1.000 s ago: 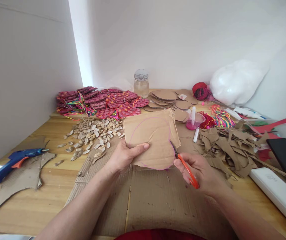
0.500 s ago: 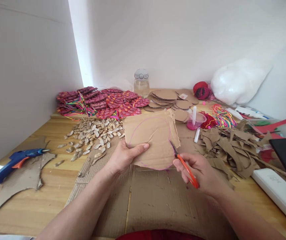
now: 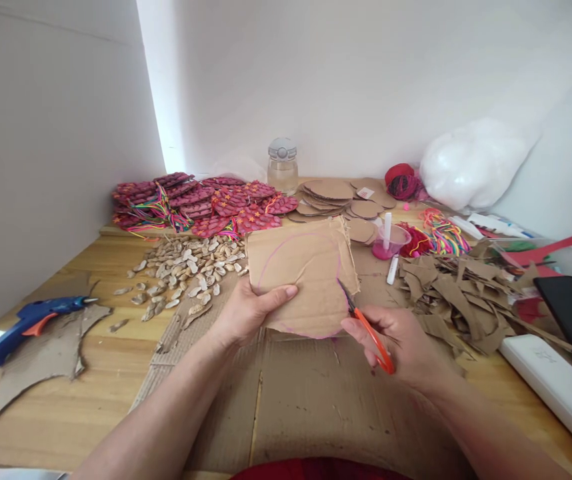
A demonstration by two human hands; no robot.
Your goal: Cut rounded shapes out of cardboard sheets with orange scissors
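My left hand grips the lower left edge of a brown cardboard piece, thumb on top. A pink heart outline is drawn on it, and its lower part is cut along that line. My right hand is closed round orange-handled scissors. Their blades sit in the cardboard's right edge, on the pink line. Both hands are held just above a large flat cardboard sheet on the wooden table.
A blue glue gun lies at the left on torn cardboard. Pale shells, red decorated hearts, a glass jar, cardboard discs, a pink cup, cardboard scraps, a black phone and a white bag surround the hands.
The scissors and my right hand have crept slightly up and left along the pink line. The left hand and cardboard have stayed nearly still.
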